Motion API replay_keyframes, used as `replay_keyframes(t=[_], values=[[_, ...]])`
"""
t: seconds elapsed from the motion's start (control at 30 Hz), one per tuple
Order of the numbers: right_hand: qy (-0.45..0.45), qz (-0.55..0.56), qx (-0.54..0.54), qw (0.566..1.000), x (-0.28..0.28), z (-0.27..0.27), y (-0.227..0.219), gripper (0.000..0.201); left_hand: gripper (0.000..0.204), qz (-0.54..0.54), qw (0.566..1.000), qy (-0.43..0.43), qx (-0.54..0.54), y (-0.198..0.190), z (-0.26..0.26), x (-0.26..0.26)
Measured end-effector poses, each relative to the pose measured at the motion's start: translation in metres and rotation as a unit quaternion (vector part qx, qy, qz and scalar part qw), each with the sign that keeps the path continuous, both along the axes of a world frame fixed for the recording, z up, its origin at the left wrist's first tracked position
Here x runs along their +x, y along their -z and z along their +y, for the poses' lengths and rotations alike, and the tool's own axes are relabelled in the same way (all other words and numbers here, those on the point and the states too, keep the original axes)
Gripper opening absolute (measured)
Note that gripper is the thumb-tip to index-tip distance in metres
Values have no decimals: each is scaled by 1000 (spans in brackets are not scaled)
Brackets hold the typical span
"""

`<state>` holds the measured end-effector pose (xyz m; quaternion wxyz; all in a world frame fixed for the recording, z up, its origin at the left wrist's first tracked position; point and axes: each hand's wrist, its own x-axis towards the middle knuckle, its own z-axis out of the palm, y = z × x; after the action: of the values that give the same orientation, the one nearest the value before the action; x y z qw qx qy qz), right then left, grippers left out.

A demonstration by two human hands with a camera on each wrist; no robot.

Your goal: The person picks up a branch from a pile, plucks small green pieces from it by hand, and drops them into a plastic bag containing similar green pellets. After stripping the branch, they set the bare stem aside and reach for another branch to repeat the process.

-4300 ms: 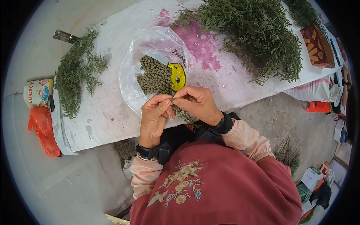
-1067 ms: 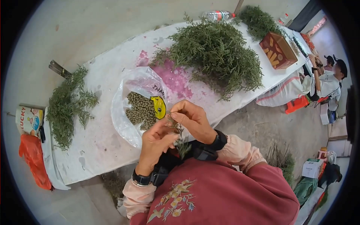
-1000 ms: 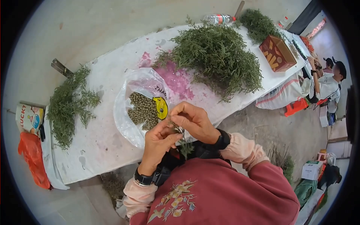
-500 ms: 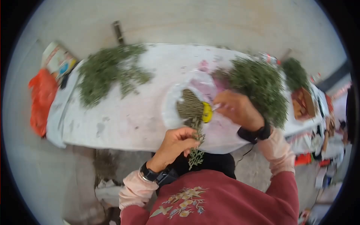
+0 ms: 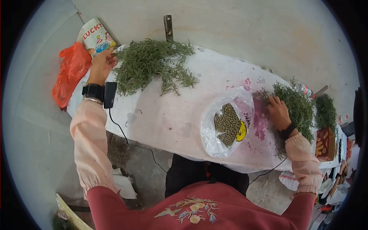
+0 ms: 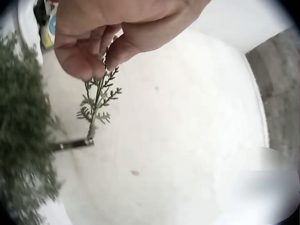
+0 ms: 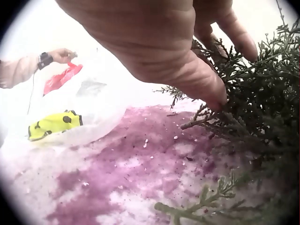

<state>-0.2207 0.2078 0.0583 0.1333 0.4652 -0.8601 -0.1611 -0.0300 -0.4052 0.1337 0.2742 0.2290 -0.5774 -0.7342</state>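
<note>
In the left wrist view my left hand (image 6: 131,21) pinches a small evergreen sprig (image 6: 99,96) between thumb and fingers, its leafy part pointing down. The head view shows this left hand (image 5: 101,66) at the table's far left end, beside the left pile of cut evergreen sprigs (image 5: 140,67). Over on the other side my right hand (image 5: 278,114) reaches to the near edge of the larger right pile of sprigs (image 5: 293,101). Close up, its thumb (image 7: 206,89) and fingers are spread apart among the green twigs (image 7: 262,103).
Between the hands stands an open clear plastic bag (image 5: 209,134) of brown pellets (image 5: 226,124) with a yellow piece (image 5: 241,131). Pink stains (image 5: 261,124) mark the white tabletop (image 5: 161,122). A red bag (image 5: 73,71), a "LUCKY" bag (image 5: 96,34) and a brown box (image 5: 325,143) lie at the ends.
Both hands were together near the pellet bag, working on a sprig. They have parted: the left carried the sprig to the left pile, the right moved to the right pile.
</note>
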Motion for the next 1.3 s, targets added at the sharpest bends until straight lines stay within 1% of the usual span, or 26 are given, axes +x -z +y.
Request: replay_keyframes(t=[0.03,0.1,0.13,0.2,0.23,0.27,0.3,0.33,0.4,0.43,0.5,0.53,0.6,0.63,0.7,0.77,0.8,0.87,0.9,1.0,1.03,1.07,1.13,1.17,1.27,1.3], values=[[-4,-7,-23,1000,5,1,-6,9,20,-49,998,-38,7,5,-15,3],[-9,-20,-68,997,12,7,-24,8,23,-54,997,-51,8,15,-22,17],[-8,-22,-66,998,13,10,-33,8,27,-59,996,-60,11,23,-21,26],[-57,-16,-205,977,17,22,-50,9,31,-70,995,-62,17,46,-24,45],[-51,-18,-202,978,21,24,-64,9,35,-70,994,-34,-70,59,-32,57],[-29,10,-242,970,26,24,-80,10,39,-68,985,0,-157,70,-36,65],[2,43,-277,960,30,28,-91,12,42,-52,989,-20,-136,72,-29,69],[17,21,-323,946,31,37,-97,13,45,-36,993,-31,-111,75,-18,70],[51,-28,-411,910,37,56,-108,13,46,-70,983,10,-167,50,40,68],[63,-53,-457,886,42,63,-111,13,42,-85,983,-1,-164,35,79,64],[99,-84,-547,827,53,79,-107,12,37,-72,989,15,-126,25,139,67],[120,-66,-546,826,59,89,-102,12,34,-67,988,54,-127,25,168,72],[197,-244,-621,718,66,104,-86,11,26,-72,984,122,-108,17,234,79],[206,-237,-625,715,74,106,-76,11,23,-79,981,154,-89,12,269,83],[241,-343,-543,727,103,102,-54,13,20,-99,953,284,-47,18,314,87],[189,-235,-502,811,133,95,-35,12,24,-115,922,368,-5,32,354,86],[193,-237,-503,808,146,93,-24,12,24,-134,903,408,11,36,372,81],[111,-139,-496,850,165,88,-3,12,26,-161,865,473,52,49,405,66],[117,-144,-499,846,167,87,7,12,26,-167,847,499,78,58,421,59],[62,-137,-503,851,173,82,32,14,28,-178,832,513,114,81,469,38],[64,-138,-509,847,174,80,34,14,30,-169,840,495,146,89,482,30],[68,-167,-527,831,176,77,33,14,32,-159,847,476,177,95,490,22],[75,-225,-560,794,184,73,30,15,31,-160,851,469,173,101,502,3],[74,-226,-565,790,188,71,28,15,31,-157,855,464,173,103,506,-4],[-22,-209,-578,788,200,66,23,15,28,-154,862,453,167,102,511,-7],[-26,-214,-581,785,205,66,24,15,26,-153,864,450,165,102,511,-6]])
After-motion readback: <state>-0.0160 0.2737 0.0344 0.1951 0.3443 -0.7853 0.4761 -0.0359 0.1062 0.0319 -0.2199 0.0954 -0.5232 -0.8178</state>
